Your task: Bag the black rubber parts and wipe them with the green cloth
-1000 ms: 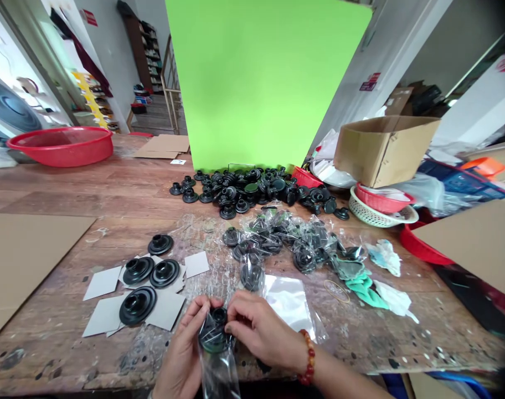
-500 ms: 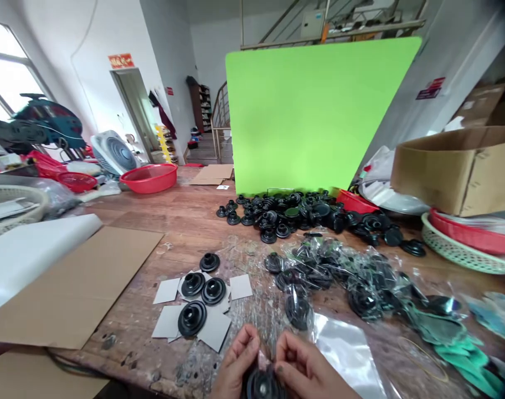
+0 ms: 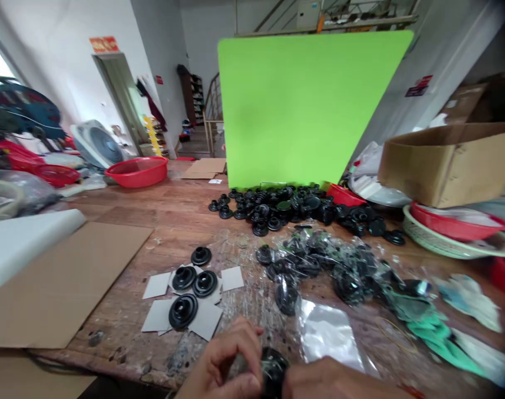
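Glossy black round part (image 3: 274, 368) between half-curled bare left hand (image 3: 231, 360) and blurred bare right hand (image 3: 325, 381) (both close beside it), near the brown wooden bench (image 3: 165, 198) edge; either grip's hold cannot be told.

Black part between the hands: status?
Left hand and right hand flank the black part; exact grip blurred. Part low in frame, partly hidden. Clear plastic lies beyond right hand; no obstruction seen.

Bare right hand (image 3: 325, 379), reddish bracelet (image 3: 412, 391)
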Tool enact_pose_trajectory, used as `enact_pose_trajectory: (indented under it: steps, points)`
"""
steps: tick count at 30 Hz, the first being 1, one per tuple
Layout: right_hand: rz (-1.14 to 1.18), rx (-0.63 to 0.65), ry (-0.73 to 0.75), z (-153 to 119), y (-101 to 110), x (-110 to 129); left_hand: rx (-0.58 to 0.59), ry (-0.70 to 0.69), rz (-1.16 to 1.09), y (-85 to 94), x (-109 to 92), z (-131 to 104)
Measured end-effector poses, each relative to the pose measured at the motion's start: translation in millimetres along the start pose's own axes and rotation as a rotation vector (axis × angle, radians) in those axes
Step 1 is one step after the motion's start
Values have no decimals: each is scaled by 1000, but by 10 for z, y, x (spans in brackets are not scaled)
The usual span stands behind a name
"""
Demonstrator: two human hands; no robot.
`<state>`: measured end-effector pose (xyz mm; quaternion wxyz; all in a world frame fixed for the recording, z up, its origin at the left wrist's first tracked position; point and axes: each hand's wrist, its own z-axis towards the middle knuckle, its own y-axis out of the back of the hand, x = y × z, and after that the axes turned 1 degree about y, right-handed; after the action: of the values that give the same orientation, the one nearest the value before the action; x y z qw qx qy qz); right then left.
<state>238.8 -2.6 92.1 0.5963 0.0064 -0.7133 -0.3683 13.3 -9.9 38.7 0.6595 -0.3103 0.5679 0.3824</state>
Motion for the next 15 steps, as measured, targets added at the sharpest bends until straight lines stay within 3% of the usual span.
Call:
enact_pose_trajectory:
  steps: [2,4,7,9,12,15]
  points:
    - [-97,-122,-31,-38,-10,-41,-109,43,12,-59,117,42]
    - [-210,-296,-85,-97,-6,-125,-299,98,51,-125,296,83]
    - [-237,-515,-177,-244,118,-290,-508,273,63,-196,569,114]
    - [-193,-740,-268,-391,306,-421,-499,395,64,-230,713,111]
    - [-117,-1047,-371,-642,702,-693,-454,417,54,-307,852,106]
    - [-226,-1181,-508,-830,1083,-1081,-447,399,48,-414,902,135]
